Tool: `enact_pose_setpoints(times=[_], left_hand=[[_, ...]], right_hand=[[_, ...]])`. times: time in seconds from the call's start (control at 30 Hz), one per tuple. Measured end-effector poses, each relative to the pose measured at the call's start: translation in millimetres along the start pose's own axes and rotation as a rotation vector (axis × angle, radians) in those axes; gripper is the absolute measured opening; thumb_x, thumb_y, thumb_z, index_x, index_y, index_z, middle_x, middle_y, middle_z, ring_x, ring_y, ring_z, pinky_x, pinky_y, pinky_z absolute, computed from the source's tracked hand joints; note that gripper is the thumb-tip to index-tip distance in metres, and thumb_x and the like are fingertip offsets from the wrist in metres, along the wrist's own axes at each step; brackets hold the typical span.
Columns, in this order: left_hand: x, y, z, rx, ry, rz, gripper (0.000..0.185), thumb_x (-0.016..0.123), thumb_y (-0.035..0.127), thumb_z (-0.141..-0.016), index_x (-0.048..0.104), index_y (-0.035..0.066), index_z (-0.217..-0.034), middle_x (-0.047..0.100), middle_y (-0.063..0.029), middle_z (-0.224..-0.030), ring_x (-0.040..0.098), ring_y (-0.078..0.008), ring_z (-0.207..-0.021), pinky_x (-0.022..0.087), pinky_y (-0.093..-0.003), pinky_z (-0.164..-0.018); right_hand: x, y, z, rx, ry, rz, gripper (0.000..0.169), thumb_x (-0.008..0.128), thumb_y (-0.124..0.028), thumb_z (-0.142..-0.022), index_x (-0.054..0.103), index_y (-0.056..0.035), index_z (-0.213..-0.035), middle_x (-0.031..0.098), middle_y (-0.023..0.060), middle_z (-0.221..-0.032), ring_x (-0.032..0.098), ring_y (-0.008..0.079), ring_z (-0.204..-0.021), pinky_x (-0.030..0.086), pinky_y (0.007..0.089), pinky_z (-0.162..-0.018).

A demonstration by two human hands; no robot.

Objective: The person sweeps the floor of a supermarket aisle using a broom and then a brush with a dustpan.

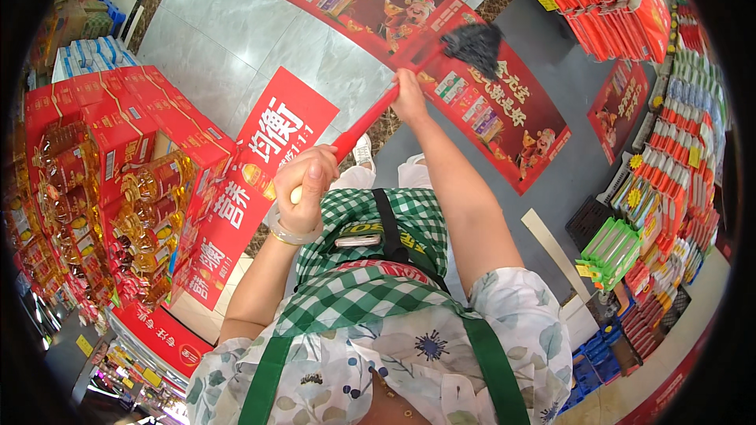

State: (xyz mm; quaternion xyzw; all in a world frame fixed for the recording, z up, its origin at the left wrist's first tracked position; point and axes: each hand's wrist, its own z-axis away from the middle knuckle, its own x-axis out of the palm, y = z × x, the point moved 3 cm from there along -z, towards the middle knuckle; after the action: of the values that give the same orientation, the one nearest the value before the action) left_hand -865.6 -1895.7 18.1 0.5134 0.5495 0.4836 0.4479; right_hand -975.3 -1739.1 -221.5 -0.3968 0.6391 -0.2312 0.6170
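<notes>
A red pole (371,120) runs slantwise across in front of my body. Its far end carries a dark, blurred head (474,48), a mop or broom that I cannot tell apart. Around the near end, where a pale tip shows, my left hand (304,186) is closed, with a bangle on the wrist. My right hand (409,97) grips the pole farther out, closer to the head. The head appears over a red printed floor sticker (502,115); whether it touches the floor is unclear. A green checked apron (366,301) with a phone (358,240) in its pocket covers my front.
To the left, red cartons (127,106) and bottles of golden oil (156,180) are stacked beside a red floor banner (289,124). At right stand shelves of packaged goods (679,165), with stacked red packs (590,6) above. Grey tiles (207,29) lie ahead.
</notes>
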Motion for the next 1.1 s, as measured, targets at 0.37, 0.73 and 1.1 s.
enact_pose_setpoints(times=[0.37, 0.73, 1.1], left_hand=[[-16.9, 36.3, 8.9, -0.012, -0.044, -0.121, 0.031, 0.038, 0.009, -0.079, 0.040, 0.000, -0.050, 0.042, -0.0072, -0.050, 0.045, -0.0176, -0.049, 0.039, -0.0291, -0.053], [96.4, 41.6, 22.3, -0.249, -0.624, -0.041, 0.028, 0.044, 0.015, -0.078, 0.044, 0.000, -0.055, 0.044, -0.0076, -0.051, 0.043, -0.0174, -0.045, 0.033, -0.0273, -0.043], [115.0, -59.4, 60.8, -0.773, -0.551, 0.391, 0.042, 0.044, 0.027, -0.081, 0.042, 0.002, -0.048, 0.043, -0.0034, -0.047, 0.047, -0.0131, -0.050, 0.040, -0.0269, -0.053]], right_hand=[[2.2, -39.8, 27.0, -0.010, -0.128, -0.021, 0.024, 0.062, -0.013, -0.059, 0.041, -0.0049, -0.067, 0.045, 0.0104, -0.067, 0.045, 0.0281, -0.069, 0.037, 0.0342, -0.060], [-56.3, -5.1, 247.3, 0.446, -0.199, -0.124, 0.013, 0.053, -0.012, -0.063, 0.045, -0.0028, -0.059, 0.048, 0.0170, -0.060, 0.048, 0.0334, -0.060, 0.037, 0.0373, -0.052], [-118.8, -22.6, 342.2, 0.909, -0.678, 0.203, 0.022, 0.048, -0.025, -0.064, 0.057, -0.0058, -0.070, 0.055, 0.0181, -0.068, 0.053, 0.0348, -0.068, 0.041, 0.0389, -0.060]])
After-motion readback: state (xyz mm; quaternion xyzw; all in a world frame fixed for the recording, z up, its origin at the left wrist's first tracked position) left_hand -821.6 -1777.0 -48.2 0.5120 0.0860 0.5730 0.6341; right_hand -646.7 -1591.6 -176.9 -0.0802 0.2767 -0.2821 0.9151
